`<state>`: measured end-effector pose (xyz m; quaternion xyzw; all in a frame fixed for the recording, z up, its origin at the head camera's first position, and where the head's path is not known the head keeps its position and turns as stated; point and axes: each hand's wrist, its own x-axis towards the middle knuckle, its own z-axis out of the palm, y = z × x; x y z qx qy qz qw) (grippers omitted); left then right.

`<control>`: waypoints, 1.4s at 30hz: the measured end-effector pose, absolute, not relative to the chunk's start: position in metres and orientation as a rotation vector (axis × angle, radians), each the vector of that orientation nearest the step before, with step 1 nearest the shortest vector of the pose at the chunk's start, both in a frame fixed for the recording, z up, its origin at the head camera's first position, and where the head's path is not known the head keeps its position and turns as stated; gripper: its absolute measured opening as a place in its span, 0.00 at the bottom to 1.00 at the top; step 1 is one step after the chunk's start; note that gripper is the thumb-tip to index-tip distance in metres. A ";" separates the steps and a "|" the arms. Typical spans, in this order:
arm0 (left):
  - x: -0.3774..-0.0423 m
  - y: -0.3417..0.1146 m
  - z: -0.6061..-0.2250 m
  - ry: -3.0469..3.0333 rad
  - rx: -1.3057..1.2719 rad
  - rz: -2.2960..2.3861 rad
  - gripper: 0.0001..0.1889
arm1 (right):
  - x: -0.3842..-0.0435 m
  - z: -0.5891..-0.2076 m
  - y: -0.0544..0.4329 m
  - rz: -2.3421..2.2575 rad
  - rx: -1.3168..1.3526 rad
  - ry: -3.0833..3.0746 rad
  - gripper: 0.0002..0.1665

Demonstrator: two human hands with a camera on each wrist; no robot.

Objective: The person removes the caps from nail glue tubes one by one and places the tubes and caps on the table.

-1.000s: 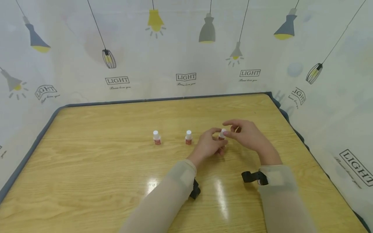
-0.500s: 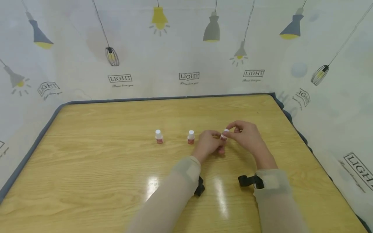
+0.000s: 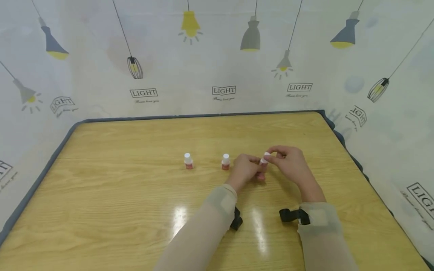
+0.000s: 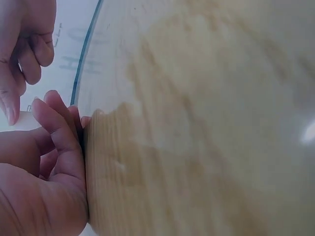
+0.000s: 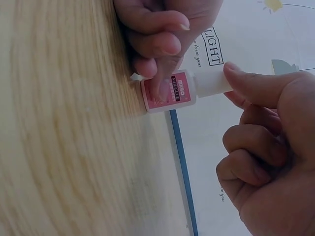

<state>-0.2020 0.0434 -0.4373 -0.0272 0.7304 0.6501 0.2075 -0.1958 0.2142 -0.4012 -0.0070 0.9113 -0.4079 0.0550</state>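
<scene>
A small nail glue bottle (image 5: pixel 185 93) with a pink label and white cap (image 5: pixel 210 82) is between my two hands. My left hand (image 3: pixel 243 169) grips its body, thumb pressed over the label. With thumb and index finger my right hand (image 3: pixel 291 162) pinches the cap; its other fingers are curled in the right wrist view. The cap sits on the bottle, which stands nearly upright close to the tabletop. In the left wrist view the bottle is hidden behind the left hand's fingers (image 4: pixel 61 140).
Two similar small bottles stand upright left of my hands, a nearer one (image 3: pixel 225 162) and a farther one (image 3: pixel 188 162). The wooden table (image 3: pixel 129 195) is bordered by a lamp-patterned wall covering (image 3: pixel 190 75). Black straps (image 3: pixel 294 216) circle both wrists.
My right index finger, raised away from the cap a second ago, has come down onto it and now pinches it with the thumb. The head view has shifted slightly.
</scene>
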 end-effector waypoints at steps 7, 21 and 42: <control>-0.201 0.043 -0.435 2.010 -0.115 1.818 0.13 | -0.196 -0.402 0.217 -1.246 -0.051 2.715 0.22; -0.208 0.051 -0.445 2.205 -0.151 1.724 0.10 | -0.198 -0.397 0.216 -1.202 0.065 2.712 0.27; -0.205 0.053 -0.441 2.388 -0.112 1.593 0.10 | -0.194 -0.392 0.216 -1.155 -0.018 2.772 0.22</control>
